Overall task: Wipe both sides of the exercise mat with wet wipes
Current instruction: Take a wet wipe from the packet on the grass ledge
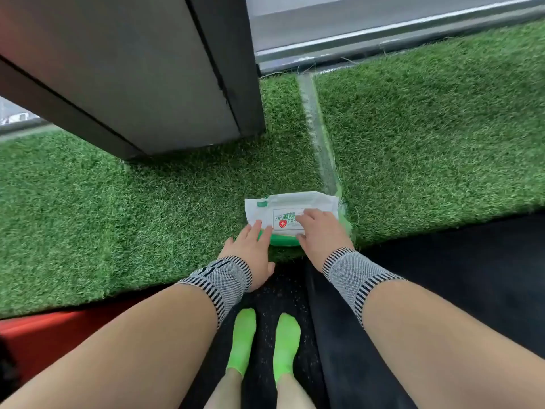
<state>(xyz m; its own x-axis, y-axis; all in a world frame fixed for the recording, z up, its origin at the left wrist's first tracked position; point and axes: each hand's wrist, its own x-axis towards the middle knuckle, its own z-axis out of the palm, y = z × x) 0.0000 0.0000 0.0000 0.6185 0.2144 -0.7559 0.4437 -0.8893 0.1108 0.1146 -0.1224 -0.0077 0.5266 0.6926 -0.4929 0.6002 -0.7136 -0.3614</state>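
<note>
Wet wipes pack (290, 212): white soft pouch with a printed label, lying flat on the artificial turf (118, 208), just beyond the near edge of the turf and beside a pale seam strip (317, 137). A green rim shows under its near side; what that is cannot be told.

Exercise mat (427, 278): judged to be the black sheet under the feet (262, 343), running off to the right; it looks thin and pliable, likely light but floppy, best lifted at an edge or corner for turning.

Left hand (250, 246): fingers straight, tips touching the near left corner of the pack, not gripping. Right hand (318, 231): laid over the label, fingers bent toward the flap; whether it pinches anything cannot be told. The two hands sit close together.

Handling judgement: the pouch is light, soft and probably slick; steady it by a corner and peel at the label seal.

Room: open turf left and right; a dark grey pillar (141, 78) stands ahead on the left, a window sill (383, 39) beyond. Red flooring (44, 329) borders the mat on the left
</note>
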